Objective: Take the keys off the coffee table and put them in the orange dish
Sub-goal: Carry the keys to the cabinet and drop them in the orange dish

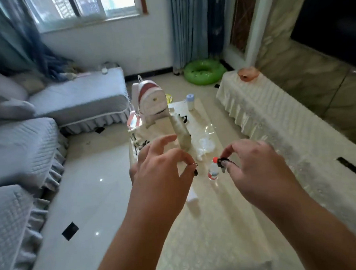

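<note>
Cream cloth covers the long worktop below both raised hands. A key ring is pinched by the left hand, a dark key by the right hand. Lifting appears done; carrying to the orange dish, far right, remains.

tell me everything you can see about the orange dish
The small orange dish looks like a shallow, rounded bowl with a pale pinkish-orange, slightly glossy surface, maybe plastic or ceramic; blur hides finer detail. It sits upright near the far corner of the low cabinet draped in a cream lace cloth, beside the marble-look wall. Something darker shows inside it, but too small to identify. Neither hand touches it; nothing else rests against it.
</note>
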### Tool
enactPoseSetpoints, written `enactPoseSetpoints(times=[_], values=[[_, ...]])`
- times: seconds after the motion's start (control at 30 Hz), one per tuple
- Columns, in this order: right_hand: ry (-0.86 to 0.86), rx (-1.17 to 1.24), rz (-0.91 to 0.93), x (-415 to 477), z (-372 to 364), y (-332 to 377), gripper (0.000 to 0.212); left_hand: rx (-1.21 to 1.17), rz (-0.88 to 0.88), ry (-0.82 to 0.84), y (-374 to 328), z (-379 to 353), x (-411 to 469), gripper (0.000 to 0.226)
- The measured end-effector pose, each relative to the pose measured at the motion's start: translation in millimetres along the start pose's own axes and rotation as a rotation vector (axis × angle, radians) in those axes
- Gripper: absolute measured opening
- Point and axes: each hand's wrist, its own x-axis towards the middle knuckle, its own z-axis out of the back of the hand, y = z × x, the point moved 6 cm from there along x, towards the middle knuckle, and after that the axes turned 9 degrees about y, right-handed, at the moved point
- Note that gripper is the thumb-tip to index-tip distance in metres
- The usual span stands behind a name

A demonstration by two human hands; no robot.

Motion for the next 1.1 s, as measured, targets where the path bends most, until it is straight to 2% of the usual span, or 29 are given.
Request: enactPoseSetpoints(times=[0.2,0.4,0.5,0.73,1.1], values=[[0.009,-0.05,0.082,-32.3,115.1,47.0,0.007,0.064,-0.107,-0.043,-71.7,98.1,-33.0,0.008],[-0.055,-0.036,0.102,-43.8,176.6,66.9,0.008,0.078,-0.125,-0.14,-98.0,147.5,-56.1,0.005],[-0.071,-0.032,0.086,-49.6,181.5,77.1,0.01,0.064,-0.154,-0.177,-94.2,160.5,-64.3,0.005],[-0.131,-0.051,-0.031,-72.8,163.9,101.7,0.012,0.054,-0.277,-0.112,-66.8,174.3,-63.3,0.01],[-0.256,-0.067,-0.303,-149.6,139.3,123.9,0.009,-0.039,-0.519,0.111,-52.2,163.2,-69.9,0.01]])
